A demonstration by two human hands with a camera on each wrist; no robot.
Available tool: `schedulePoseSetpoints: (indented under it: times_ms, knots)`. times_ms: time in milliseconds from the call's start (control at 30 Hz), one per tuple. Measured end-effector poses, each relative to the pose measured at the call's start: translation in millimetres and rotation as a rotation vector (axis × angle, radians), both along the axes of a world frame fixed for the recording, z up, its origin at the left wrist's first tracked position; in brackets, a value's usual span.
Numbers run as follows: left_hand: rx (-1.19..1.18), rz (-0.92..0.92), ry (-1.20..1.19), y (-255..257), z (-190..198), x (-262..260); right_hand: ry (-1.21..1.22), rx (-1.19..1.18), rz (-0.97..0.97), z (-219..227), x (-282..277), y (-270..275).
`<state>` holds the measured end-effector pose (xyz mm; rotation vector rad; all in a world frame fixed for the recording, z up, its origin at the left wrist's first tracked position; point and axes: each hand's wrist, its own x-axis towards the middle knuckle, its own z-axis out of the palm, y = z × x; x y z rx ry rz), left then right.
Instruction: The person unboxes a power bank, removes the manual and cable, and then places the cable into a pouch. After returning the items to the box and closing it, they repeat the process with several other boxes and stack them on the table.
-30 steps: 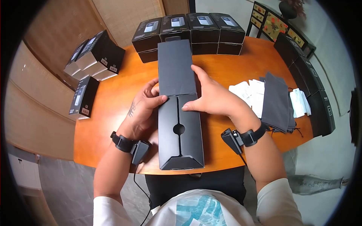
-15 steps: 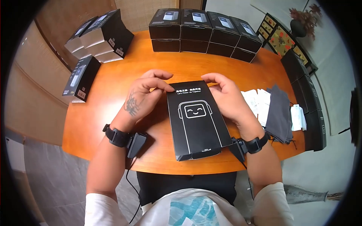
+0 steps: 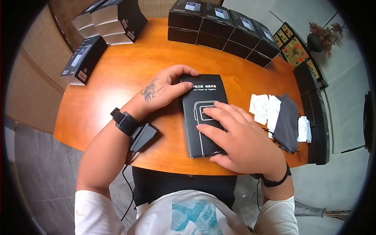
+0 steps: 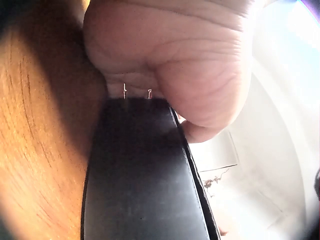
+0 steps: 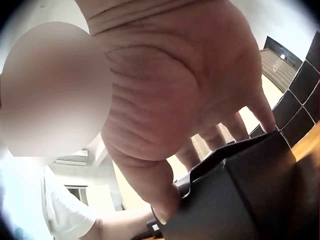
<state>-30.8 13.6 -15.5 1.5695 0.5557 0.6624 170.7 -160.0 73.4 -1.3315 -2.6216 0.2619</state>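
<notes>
A flat black box (image 3: 203, 90) with a white line drawing and small white lettering lies lengthwise on the orange wooden table (image 3: 117, 78), close to its near edge. My left hand (image 3: 188, 80) grips the box's far left corner, thumb on top and fingers curled over the far edge. My right hand (image 3: 219, 129) lies flat on the lid with fingers spread and straight, its thumb along the near end. The left wrist view shows my left hand (image 4: 175, 60) at the end of the box (image 4: 140, 175). In the right wrist view my right hand (image 5: 165, 100) spans the box (image 5: 240, 200).
Stacked black product boxes (image 3: 223, 27) line the table's far edge, with more (image 3: 113, 15) at the far left and a single one (image 3: 82, 58) beside them. White leaflets (image 3: 260, 105), dark grey pouches (image 3: 288, 117) and a row of black boxes (image 3: 317, 117) lie to the right.
The long unfolded black sleeve has been closed into a flat box, printed face up. My right hand moved from its far edge to lie flat on top; my left hand stays at the far left corner.
</notes>
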Motion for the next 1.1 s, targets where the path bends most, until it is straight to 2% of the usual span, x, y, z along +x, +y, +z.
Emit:
schedulePoseSetpoints:
  times_ms: [200, 333, 433, 567, 900, 1000, 1100]
  knots:
    - [0.006, 0.011, 0.030, -4.0, 7.3, -1.1, 0.065, -0.012, -0.003, -4.0, 5.9, -2.8]
    - [-0.015, 0.007, -0.078, -2.3, -3.2, 1.4, 0.161, 0.023, -0.019, -11.5, 6.2, -9.0]
    - [0.008, -0.002, -0.068, -1.3, -7.1, 1.8, 0.201, 0.183, -0.011, -33.7, 13.3, -25.2]
    - [-0.001, -0.005, -0.013, -3.1, -3.1, -0.5, 0.266, 0.445, -0.144, -61.7, 6.1, -44.8]
    - [-0.056, -0.020, -0.072, -4.1, -5.6, 1.8, 0.056, 0.682, -0.219, -81.0, -18.3, -66.4]
    - [-0.056, -0.001, -0.116, -5.5, -7.0, 2.9, 0.039, 0.702, -0.233, -83.2, -18.9, -65.9]
    - [-0.052, -0.005, -0.144, -2.5, -14.3, 4.4, 0.003, 0.614, -0.269, -76.6, -27.2, -72.1]
